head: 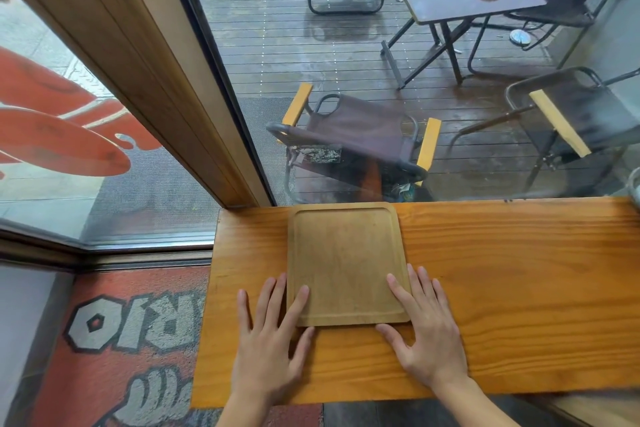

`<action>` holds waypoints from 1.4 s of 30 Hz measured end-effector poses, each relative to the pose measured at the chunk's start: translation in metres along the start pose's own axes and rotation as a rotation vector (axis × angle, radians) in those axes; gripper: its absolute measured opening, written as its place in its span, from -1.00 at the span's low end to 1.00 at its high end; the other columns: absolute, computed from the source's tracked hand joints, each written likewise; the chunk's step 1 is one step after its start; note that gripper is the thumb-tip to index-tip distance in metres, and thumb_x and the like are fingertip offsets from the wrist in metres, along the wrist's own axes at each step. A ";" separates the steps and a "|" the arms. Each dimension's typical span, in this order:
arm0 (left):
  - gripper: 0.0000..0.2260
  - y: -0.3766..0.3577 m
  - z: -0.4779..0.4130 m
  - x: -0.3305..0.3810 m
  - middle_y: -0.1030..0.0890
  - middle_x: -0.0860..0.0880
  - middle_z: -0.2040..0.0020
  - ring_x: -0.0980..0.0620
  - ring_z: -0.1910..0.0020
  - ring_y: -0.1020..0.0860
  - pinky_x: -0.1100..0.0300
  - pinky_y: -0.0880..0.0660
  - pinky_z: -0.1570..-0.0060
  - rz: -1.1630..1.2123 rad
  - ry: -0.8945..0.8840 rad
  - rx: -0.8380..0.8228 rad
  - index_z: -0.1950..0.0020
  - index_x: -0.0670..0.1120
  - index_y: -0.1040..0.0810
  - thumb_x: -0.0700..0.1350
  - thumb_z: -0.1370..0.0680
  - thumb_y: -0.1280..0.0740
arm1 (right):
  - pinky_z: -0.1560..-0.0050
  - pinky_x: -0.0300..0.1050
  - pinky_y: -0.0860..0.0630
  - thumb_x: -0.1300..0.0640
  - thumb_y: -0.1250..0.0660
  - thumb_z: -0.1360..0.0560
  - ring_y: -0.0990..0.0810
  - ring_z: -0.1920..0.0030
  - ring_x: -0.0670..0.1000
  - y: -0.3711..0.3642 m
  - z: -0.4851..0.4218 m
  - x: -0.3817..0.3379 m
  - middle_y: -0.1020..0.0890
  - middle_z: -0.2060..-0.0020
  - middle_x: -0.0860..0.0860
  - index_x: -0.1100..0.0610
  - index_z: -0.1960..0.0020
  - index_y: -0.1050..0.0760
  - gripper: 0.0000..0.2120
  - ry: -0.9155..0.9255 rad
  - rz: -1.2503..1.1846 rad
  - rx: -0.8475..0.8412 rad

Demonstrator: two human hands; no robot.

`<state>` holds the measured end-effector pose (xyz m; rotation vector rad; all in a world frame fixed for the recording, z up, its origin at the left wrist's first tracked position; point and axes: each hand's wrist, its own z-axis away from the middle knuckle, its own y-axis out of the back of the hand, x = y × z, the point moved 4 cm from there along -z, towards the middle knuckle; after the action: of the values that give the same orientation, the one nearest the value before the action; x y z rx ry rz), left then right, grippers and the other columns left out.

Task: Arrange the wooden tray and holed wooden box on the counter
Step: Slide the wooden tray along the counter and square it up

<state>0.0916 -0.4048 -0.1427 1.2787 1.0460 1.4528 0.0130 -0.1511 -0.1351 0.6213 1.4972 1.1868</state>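
Observation:
A rectangular wooden tray [346, 260] with a raised rim lies flat on the wooden counter [502, 288], its far edge close to the window. My left hand [270, 340] rests flat at the tray's near left corner, fingers spread, with fingertips over the rim and the thumb at the near edge. My right hand [426, 333] lies the same way at the near right corner, fingers spread across the rim. Neither hand is closed around the tray. No holed wooden box is in view.
The counter runs along a glass window [381, 80], with a wooden frame post [138, 80] at its left end. Outside stand folding chairs and a table. A pale object [635, 187] shows at the counter's far right edge. A red printed mat [121, 340] covers the floor at left.

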 end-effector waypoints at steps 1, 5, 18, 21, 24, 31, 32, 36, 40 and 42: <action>-0.42 0.000 0.000 0.000 -0.20 -0.11 -0.60 -0.12 -0.60 -0.13 -0.40 -0.10 -0.45 0.002 0.001 0.000 -0.59 0.10 -0.18 0.24 -0.59 -0.09 | -0.55 0.08 -0.05 -0.36 -0.18 -0.48 0.00 -0.60 -0.01 0.000 0.000 0.000 -0.16 -0.57 0.00 -0.16 -0.56 -0.12 -0.28 0.002 -0.002 0.001; -0.42 0.000 0.000 0.000 -0.22 -0.11 -0.60 -0.12 -0.59 -0.14 -0.39 -0.10 -0.46 0.009 0.004 -0.001 -0.59 0.11 -0.18 0.25 -0.59 -0.08 | -0.55 0.11 -0.08 -0.36 -0.18 -0.47 -0.01 -0.60 0.01 0.000 0.000 0.000 -0.17 -0.57 0.00 -0.15 -0.56 -0.14 -0.28 0.007 -0.004 0.008; -0.39 0.006 0.000 0.004 -0.24 -0.10 -0.59 -0.11 -0.60 -0.12 -0.40 -0.04 -0.47 0.042 0.027 -0.004 -0.58 0.10 -0.20 0.21 -0.56 -0.19 | -0.55 0.18 -0.05 -0.28 -0.22 -0.49 -0.04 -0.59 0.09 0.003 0.000 -0.003 -0.19 -0.56 0.10 -0.06 -0.55 -0.19 -0.30 0.028 0.059 -0.008; -0.40 0.012 0.001 0.008 -0.23 -0.11 -0.59 -0.12 -0.60 -0.13 -0.45 -0.01 -0.45 0.050 0.013 -0.002 -0.57 0.09 -0.23 0.20 -0.55 -0.22 | -0.55 0.23 0.04 -0.28 -0.22 -0.49 -0.03 -0.59 0.12 0.006 0.001 -0.003 -0.17 -0.57 0.11 -0.06 -0.56 -0.17 -0.29 0.011 0.116 -0.041; -0.40 0.018 -0.002 0.008 -0.22 -0.10 -0.60 -0.12 -0.60 -0.13 -0.52 0.00 -0.40 0.025 0.047 -0.051 -0.57 0.11 -0.24 0.20 -0.54 -0.24 | -0.52 0.34 0.07 -0.32 -0.18 -0.49 0.00 -0.60 0.12 0.011 -0.001 -0.006 -0.10 -0.58 0.09 -0.11 -0.57 -0.11 -0.28 -0.018 0.172 -0.120; -0.38 0.036 -0.005 0.016 -0.11 -0.04 -0.63 -0.27 -0.60 0.03 -0.63 0.08 -0.30 -0.068 0.205 -0.378 -0.59 0.22 -0.05 0.30 -0.55 -0.07 | -0.37 0.55 0.20 -0.25 -0.12 -0.56 0.25 -0.58 -0.03 0.048 -0.012 -0.014 0.22 -0.57 -0.12 -0.34 -0.52 0.27 -0.29 -0.139 0.180 -0.499; -0.39 0.043 -0.007 0.017 -0.06 -0.01 -0.64 -0.26 -0.61 0.08 -0.61 0.08 -0.30 -0.074 0.226 -0.443 -0.59 0.25 0.02 0.29 -0.55 -0.05 | -0.37 0.55 0.14 -0.13 -0.18 -0.57 0.22 -0.59 -0.03 0.055 -0.016 -0.013 0.17 -0.59 -0.12 -0.35 -0.52 0.24 -0.28 -0.131 0.154 -0.563; -0.35 0.076 -0.020 0.035 0.09 0.02 -0.65 -0.24 -0.60 0.18 -0.56 0.08 -0.36 -0.055 0.321 -0.606 -0.57 0.30 0.13 0.03 -0.55 -0.10 | -0.47 0.18 -0.24 0.03 -0.21 -0.56 -0.24 -0.53 0.07 0.087 -0.024 0.006 -0.29 -0.53 0.02 -0.18 -0.49 -0.27 -0.49 -0.312 -0.139 -0.718; -0.38 0.095 -0.021 0.085 0.05 -0.08 -0.64 -0.28 -0.59 0.19 -0.51 0.18 -0.40 -0.006 0.447 -0.654 -0.57 0.24 -0.03 0.01 -0.53 -0.13 | -0.33 -0.11 -0.40 -0.05 -0.26 -0.54 -0.49 -0.34 0.01 0.144 0.015 0.045 -0.54 -0.36 -0.03 -0.09 -0.34 -0.52 -0.63 -0.504 -0.392 -0.685; -0.39 0.092 -0.027 0.120 0.09 -0.09 -0.65 -0.26 -0.59 0.20 -0.46 0.19 -0.42 -0.030 0.418 -0.676 -0.58 0.20 -0.02 0.03 -0.55 -0.13 | -0.30 -0.15 -0.40 -0.02 -0.25 -0.57 -0.47 -0.36 -0.02 0.182 0.036 0.076 -0.53 -0.35 -0.06 -0.05 -0.35 -0.52 -0.64 -0.559 -0.492 -0.611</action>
<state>0.0503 -0.3102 -0.0298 0.4868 0.7148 1.8797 -0.0126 -0.0061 0.0013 0.1249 0.6950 0.9086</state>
